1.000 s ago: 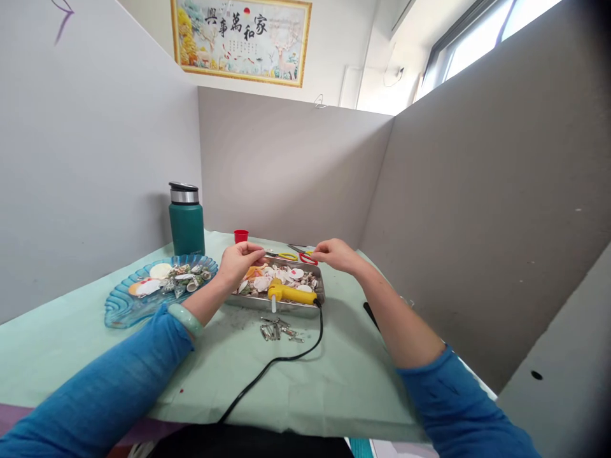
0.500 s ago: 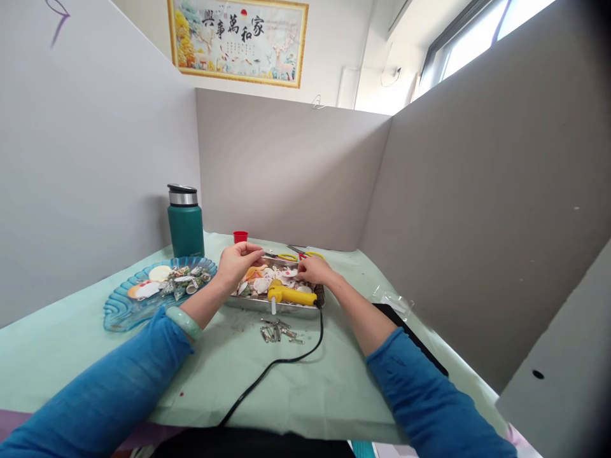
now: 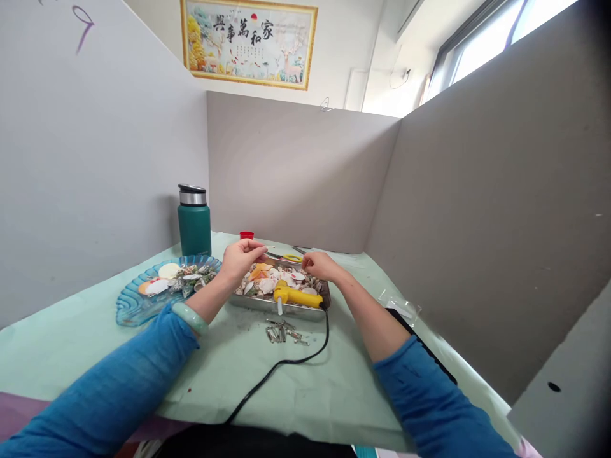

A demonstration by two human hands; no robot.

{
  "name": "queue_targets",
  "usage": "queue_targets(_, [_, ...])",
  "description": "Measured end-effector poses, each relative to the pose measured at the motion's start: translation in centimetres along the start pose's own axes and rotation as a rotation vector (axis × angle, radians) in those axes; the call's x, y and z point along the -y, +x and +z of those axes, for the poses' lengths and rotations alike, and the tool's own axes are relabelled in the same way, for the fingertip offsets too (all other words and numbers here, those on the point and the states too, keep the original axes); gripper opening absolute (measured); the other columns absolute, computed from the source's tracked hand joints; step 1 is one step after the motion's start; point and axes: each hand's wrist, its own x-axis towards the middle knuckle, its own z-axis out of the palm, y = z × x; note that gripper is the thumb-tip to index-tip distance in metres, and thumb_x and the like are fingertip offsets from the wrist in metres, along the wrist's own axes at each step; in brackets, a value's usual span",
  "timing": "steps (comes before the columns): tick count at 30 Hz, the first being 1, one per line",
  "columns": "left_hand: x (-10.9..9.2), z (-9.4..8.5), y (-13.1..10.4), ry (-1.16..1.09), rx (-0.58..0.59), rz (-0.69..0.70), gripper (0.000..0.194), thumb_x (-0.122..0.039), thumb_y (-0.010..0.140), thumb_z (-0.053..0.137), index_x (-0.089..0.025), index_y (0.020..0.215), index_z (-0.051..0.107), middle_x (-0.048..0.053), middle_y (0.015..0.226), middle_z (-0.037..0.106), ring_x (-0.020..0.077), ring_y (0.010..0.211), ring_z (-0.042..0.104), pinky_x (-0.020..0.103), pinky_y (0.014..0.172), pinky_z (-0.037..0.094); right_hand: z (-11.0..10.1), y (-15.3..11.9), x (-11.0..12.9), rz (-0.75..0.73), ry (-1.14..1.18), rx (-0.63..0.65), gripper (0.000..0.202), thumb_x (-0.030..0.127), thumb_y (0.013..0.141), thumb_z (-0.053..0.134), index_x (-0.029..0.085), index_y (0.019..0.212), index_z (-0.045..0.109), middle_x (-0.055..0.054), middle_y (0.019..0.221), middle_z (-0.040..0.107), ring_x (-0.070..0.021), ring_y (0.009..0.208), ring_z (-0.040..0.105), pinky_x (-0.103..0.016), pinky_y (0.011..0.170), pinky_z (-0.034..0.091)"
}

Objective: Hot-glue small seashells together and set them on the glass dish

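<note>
My left hand [image 3: 242,259] hovers over the back left of a metal tray [image 3: 258,305], thumb and fingertips pinched together. Whatever it pinches is too small to make out. Over the tray's back right, my right hand [image 3: 321,264] is closed with its fingers curled down; what they hold, if anything, is hidden. The tray is full of seashells [image 3: 268,284], white, orange and brown. Across its front right lies a yellow glue gun [image 3: 300,296], its pale nozzle pointing down over the rim. Several small metal clips [image 3: 282,332] lie on the cloth in front.
A blue shell-shaped dish [image 3: 128,304] with shells stands left, a green bottle [image 3: 194,229] behind it. Near the back are a red cup [image 3: 246,235] and yellow-handled scissors [image 3: 292,258]. The glue gun's black cord [image 3: 272,367] runs toward me. A clear plastic bag [image 3: 403,306] lies right.
The view has shifted slightly, moving everything a little to the right. My right hand has lifted a bit up and back from the shells. My left hand keeps its pinch over the tray.
</note>
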Motion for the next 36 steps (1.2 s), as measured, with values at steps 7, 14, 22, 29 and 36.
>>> queue_targets(7, [0.2, 0.4, -0.3, 0.012, 0.042, -0.03, 0.022, -0.023, 0.059, 0.077, -0.012, 0.071, 0.063, 0.003, 0.058, 0.066, 0.0143, 0.057, 0.064, 0.028, 0.064, 0.053, -0.5, -1.1, 1.6, 0.144, 0.945, 0.148, 0.026, 0.003, 0.07, 0.051, 0.017, 0.09, 0.058, 0.005, 0.052, 0.053, -0.0096, 0.046, 0.052, -0.022, 0.052, 0.049])
queue_targets(14, [0.2, 0.6, -0.4, 0.013, 0.046, -0.056, 0.021, -0.022, 0.059, 0.077, -0.013, 0.071, 0.062, 0.003, 0.058, 0.066, 0.0141, 0.056, 0.064, 0.028, 0.063, 0.053, -1.2, -1.2, 2.6, 0.21, 1.523, 0.167, 0.027, -0.007, 0.069, 0.046, 0.016, 0.083, 0.049, -0.002, 0.075, 0.062, -0.0091, 0.07, 0.065, -0.026, 0.075, 0.056])
queue_targets(22, [0.3, 0.4, -0.3, 0.007, 0.056, -0.06, 0.022, -0.023, 0.059, 0.077, -0.013, 0.071, 0.062, 0.003, 0.058, 0.067, 0.0139, 0.056, 0.064, 0.028, 0.064, 0.053, -1.7, -1.7, 4.0, 0.089, 1.136, -0.082, 0.017, 0.027, 0.091, 0.047, 0.015, 0.082, 0.055, 0.001, 0.058, 0.057, -0.0051, 0.036, 0.042, -0.016, 0.033, 0.035])
queue_targets(29, [0.6, 0.5, -0.3, 0.017, 0.058, -0.028, 0.024, -0.026, 0.059, 0.077, -0.013, 0.072, 0.062, 0.003, 0.059, 0.067, 0.0146, 0.057, 0.064, 0.029, 0.065, 0.053, -2.4, -2.7, 5.8, -0.15, 0.917, -0.164, 0.024, 0.027, 0.088, 0.043, 0.016, 0.103, 0.058, 0.002, 0.069, 0.057, -0.0052, 0.047, 0.049, -0.015, 0.04, 0.04])
queue_targets(36, [0.2, 0.7, -0.6, 0.023, 0.035, 0.04, 0.022, -0.026, 0.06, 0.076, -0.014, 0.071, 0.062, 0.002, 0.061, 0.066, 0.0146, 0.058, 0.065, 0.028, 0.065, 0.052, -1.2, -3.2, 7.3, -0.254, 0.57, -0.359, 0.017, 0.032, 0.086, 0.05, 0.02, 0.097, 0.056, -0.002, 0.087, 0.066, -0.012, 0.069, 0.061, -0.025, 0.063, 0.048])
